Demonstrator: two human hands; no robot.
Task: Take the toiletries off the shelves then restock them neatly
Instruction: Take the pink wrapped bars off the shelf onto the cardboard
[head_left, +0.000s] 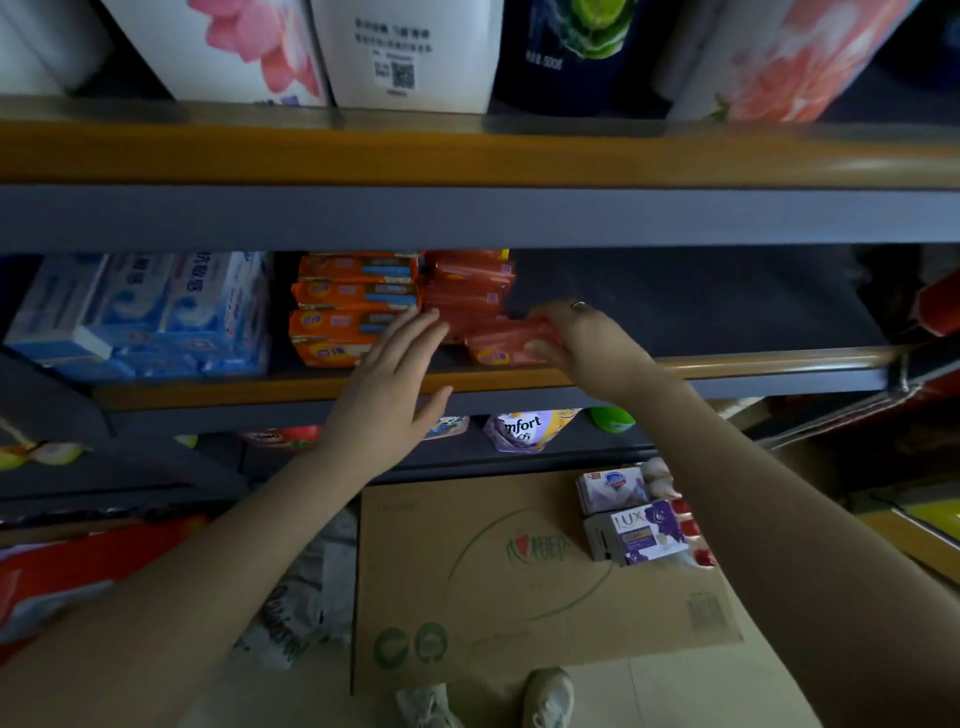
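My right hand (582, 345) holds a red pack (506, 345) at centre frame, thumb below and fingers over the top edge, the grip wrapped around its right end. The pack sits at the front of the middle shelf (753, 364), just right of the red stack (470, 296) and touching its foot. My left hand (395, 374) is flat, fingers straight, tips against the front of that stack and the orange stack (353, 306) beside it.

The risk, as I judge it: both stacks are tall and slick in their wrappers, so a shove from the pack going in could slide the red ones back or tip them. The pack also lies close to the shelf lip, so a loose grip could send it down onto the cardboard (519, 571) on the floor.

The pack's long axis runs left to right along the shelf edge, slightly tilted, printed face toward me.
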